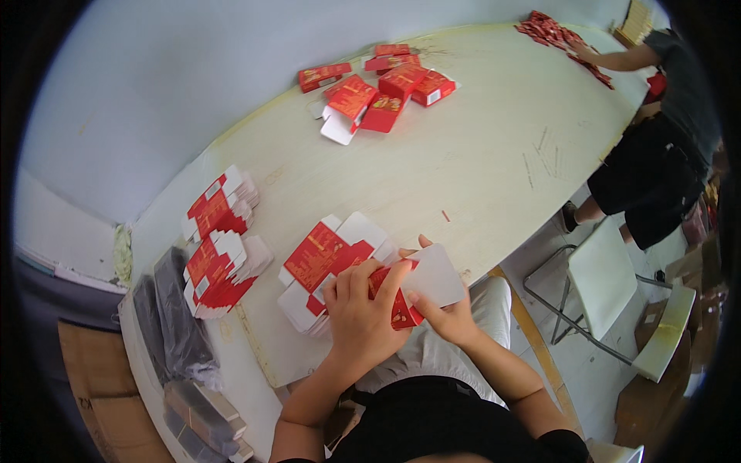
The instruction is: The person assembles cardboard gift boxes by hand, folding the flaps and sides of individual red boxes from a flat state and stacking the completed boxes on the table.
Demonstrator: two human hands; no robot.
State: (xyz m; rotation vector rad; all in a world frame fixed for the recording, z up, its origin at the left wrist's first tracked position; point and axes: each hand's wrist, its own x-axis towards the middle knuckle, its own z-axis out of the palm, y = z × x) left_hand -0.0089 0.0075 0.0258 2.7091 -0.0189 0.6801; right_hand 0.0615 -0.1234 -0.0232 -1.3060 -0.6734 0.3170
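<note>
Between my two hands, above the table's near edge, is a red carton (406,313) with a white inner flap sticking out to the right. My left hand (361,302) wraps over its left side, fingers across the top. Holding the other side, my right hand (448,315) has its thumb at the base of the white flap and its other fingers partly hidden behind it. Just beyond my left hand lies a stack of flat red-and-white carton blanks (315,258), partly covered by that hand.
Two more stacks of flat blanks (220,204) lie at the left. Folded red cartons (386,100) are heaped at the far middle. Dark plastic-wrapped bundles (181,316) sit at the left edge. Far right, a person (671,147) reaches toward a red pile (552,35). A white folding chair (606,285) stands right.
</note>
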